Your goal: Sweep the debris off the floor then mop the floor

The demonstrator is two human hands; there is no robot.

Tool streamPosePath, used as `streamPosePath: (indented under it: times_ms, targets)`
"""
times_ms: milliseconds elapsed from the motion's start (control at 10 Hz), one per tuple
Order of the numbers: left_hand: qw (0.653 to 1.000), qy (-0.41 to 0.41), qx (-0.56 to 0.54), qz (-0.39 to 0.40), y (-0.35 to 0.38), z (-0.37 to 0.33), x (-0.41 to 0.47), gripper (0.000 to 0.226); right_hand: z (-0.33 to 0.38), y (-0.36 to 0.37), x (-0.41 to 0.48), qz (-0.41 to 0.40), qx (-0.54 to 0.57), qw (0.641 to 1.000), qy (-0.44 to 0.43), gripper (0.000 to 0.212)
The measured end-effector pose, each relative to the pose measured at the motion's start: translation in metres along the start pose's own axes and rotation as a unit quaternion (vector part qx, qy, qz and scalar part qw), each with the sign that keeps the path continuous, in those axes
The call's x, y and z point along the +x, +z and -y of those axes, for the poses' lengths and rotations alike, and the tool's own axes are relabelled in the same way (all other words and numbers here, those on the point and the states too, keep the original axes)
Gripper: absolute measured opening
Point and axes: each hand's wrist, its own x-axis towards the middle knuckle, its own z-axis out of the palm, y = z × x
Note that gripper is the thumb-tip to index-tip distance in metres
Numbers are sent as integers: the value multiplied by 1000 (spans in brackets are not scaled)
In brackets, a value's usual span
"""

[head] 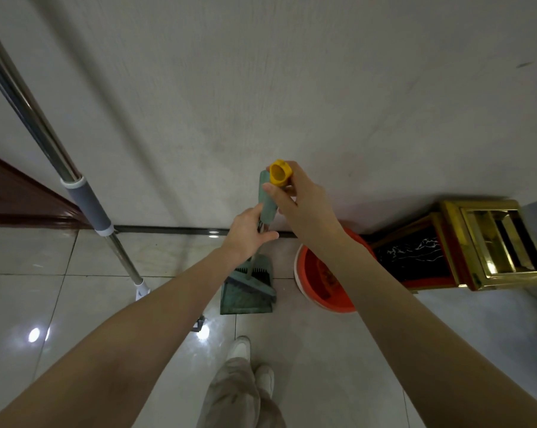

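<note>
- The green dustpan (245, 301) stands on the tiled floor (323, 350) by the wall, with a broom head (255, 281) tucked into it.
- Above the dustpan, the left hand (248, 233) curls round the thin shaft.
- Higher, the right hand (304, 208) pinches the yellow-capped handle (280, 173).
- Right of the dustpan is an orange bucket (319, 285).
- Left of the dustpan leans a mop pole (88, 199).

Glossy tiled floor (44, 257) — green dustpan (245, 301) at the wall, orange bucket (313, 273) beside it, mop (142, 288) left — gold bin (492, 242) right
</note>
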Motion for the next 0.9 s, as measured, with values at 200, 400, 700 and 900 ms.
streamPosePath:
  times_ms: [200, 400, 700, 900]
  targets:
    - [1000, -20, 16, 5, 5, -1, -3, 60, -5, -1, -2, -5, -14, 1000, -7, 27]
    - [999, -21, 47, -5, 0, -5, -15, 69, -3, -9, -6, -2, -3, 1000, 0, 33]
    - [997, -27, 7, -72, -19, -27, -76, 70, 4, -35, -67, -31, -32, 998, -32, 41]
    - [992, 5, 21, -120, -27, -54, -156, 53, 21, -50, -138, -30, -49, 995, -80, 38]
